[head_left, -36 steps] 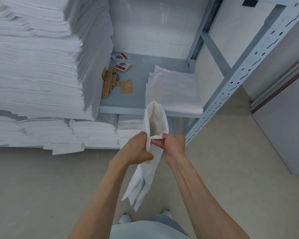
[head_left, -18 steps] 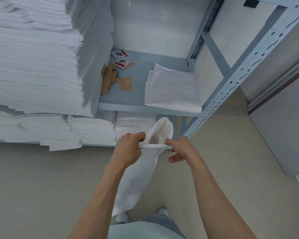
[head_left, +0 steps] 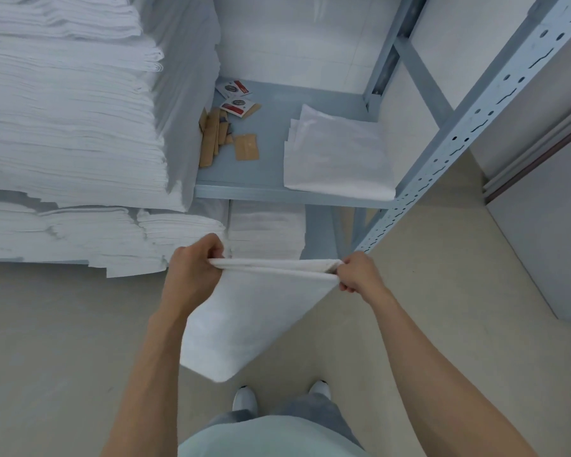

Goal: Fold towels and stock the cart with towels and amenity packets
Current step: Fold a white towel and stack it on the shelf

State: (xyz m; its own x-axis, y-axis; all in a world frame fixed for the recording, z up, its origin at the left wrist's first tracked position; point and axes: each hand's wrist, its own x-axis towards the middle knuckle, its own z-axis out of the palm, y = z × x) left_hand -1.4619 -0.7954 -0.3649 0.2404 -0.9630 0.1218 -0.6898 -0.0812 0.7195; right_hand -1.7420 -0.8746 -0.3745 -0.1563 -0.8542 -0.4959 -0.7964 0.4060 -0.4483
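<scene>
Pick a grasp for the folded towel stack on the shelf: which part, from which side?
Take the folded towel stack by its near edge, from the front of the shelf. That edge lies flush with the shelf's open front lip; the upright blocks its right side. A grip under and over would probably lift it whole.

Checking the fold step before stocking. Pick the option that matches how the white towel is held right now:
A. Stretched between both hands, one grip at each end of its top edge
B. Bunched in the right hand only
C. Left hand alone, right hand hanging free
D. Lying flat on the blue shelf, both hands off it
A: the left hand and right hand each pinch an end of the white towel, whose top edge runs taut between them while the rest hangs down.
</scene>
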